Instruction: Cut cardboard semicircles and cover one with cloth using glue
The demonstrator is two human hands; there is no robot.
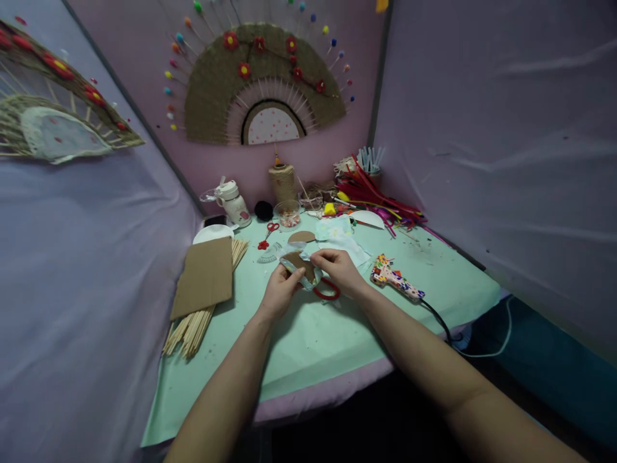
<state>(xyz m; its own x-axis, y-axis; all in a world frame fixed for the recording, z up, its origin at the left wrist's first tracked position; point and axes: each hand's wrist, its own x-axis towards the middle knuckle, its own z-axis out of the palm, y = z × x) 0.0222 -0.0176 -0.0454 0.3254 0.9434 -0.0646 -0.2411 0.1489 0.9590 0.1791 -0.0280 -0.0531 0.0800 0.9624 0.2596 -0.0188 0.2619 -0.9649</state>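
Note:
My left hand (283, 289) grips the near-left side of a small piece of brown cardboard (303, 265) edged with light blue cloth. At the far-right edge, my right hand (337, 267) pinches the cloth rim (305, 256) between thumb and fingers. The cloth is folded over onto the cardboard around its border. Under and beside my right hand lies a pair of scissors with red handles (328, 290), its blades hidden. Just beyond the hands are pale blue patterned cloth pieces (337, 230) and a cardboard half-disc (301, 237).
A patterned glue gun (395, 278) lies at the right, its cord running off the table edge. On the left, a cardboard sheet (205, 276) rests on wooden sticks (190, 334). A bottle (234, 202), twine spool (282, 183), bead dish (288, 214) and red pipe cleaners (361, 188) line the back.

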